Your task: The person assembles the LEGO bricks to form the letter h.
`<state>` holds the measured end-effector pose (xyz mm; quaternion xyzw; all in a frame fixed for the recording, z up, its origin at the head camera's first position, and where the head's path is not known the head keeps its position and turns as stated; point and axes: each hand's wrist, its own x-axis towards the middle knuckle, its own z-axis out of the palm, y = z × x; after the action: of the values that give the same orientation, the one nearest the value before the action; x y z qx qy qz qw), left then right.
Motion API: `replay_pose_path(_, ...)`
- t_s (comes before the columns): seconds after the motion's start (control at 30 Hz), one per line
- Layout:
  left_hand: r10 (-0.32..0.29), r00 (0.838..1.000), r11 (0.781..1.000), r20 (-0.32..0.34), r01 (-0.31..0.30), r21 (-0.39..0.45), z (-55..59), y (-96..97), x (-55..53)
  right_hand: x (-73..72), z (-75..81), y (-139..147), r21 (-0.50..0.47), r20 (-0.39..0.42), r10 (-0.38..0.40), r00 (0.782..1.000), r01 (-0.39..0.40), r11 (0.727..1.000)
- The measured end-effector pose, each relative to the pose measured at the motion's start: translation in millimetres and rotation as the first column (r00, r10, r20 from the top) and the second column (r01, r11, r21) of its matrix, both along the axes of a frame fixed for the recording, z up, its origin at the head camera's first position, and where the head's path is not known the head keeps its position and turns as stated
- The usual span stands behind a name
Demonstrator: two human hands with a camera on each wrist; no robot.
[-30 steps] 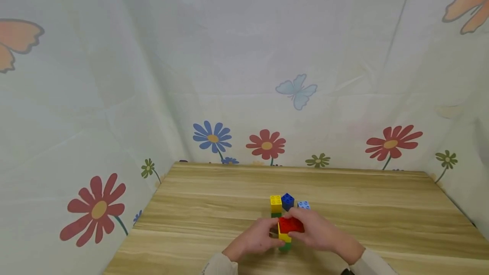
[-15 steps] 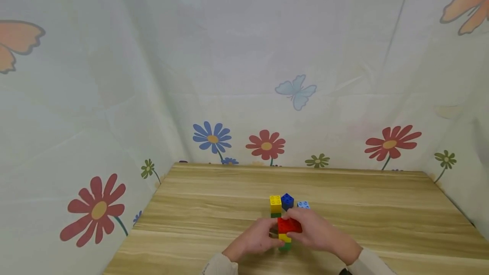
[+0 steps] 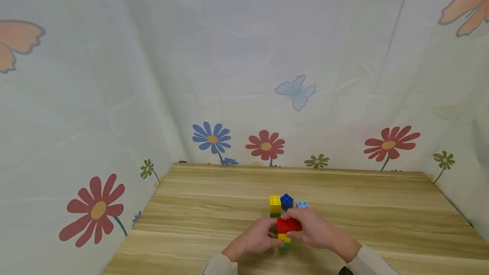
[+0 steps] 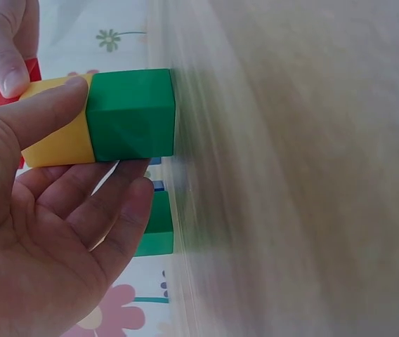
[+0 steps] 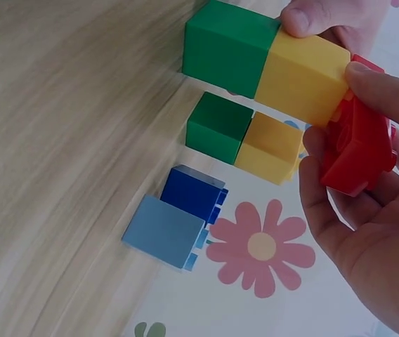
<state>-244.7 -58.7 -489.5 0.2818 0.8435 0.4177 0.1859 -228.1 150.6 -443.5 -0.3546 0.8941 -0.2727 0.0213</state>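
Note:
A yellow brick [image 5: 303, 77] sits on a green brick [image 4: 133, 116], forming a small stack near the front of the wooden table. My left hand [image 3: 259, 237] grips this stack from the left, thumb on the yellow brick and fingers on its far side. On top is a red brick [image 5: 362, 151], longer than the yellow one and jutting out to the right. My right hand [image 3: 316, 229] pinches it between thumb and fingers. In the right wrist view, hollow underside shows where the red brick overhangs, and its studs face away from the yellow brick.
Just behind the hands stands another stack, a yellow brick [image 3: 275, 206] over a green brick [image 5: 219, 128]. To its right are a dark blue brick [image 3: 287, 202] and a light blue brick [image 5: 164, 232]. A flower-printed cloth [image 3: 244, 54] hangs behind the table [image 3: 214, 190].
The red brick has shifted slightly left and its front side shows more above the yellow brick. Both hands stay nearly in place, and the other bricks have not moved.

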Motion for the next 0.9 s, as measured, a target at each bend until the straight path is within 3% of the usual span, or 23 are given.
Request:
replay_pose_path(0.6, 0.009, 1.0, 1.0, 0.003, -0.009, -0.005, -0.2, -0.9, -1.3, 0.6, 3.6, -2.2, -0.011, 0.012, -0.014, 1.0, 0.014, 1.0)
replay_pose_path(0.9, 0.009, 1.0, 1.0, 0.004, -0.009, -0.007, 1.5, -0.6, 0.7, -2.3, 2.6, -0.8, -0.027, 0.017, 0.022, 1.0, -0.022, 0.999)
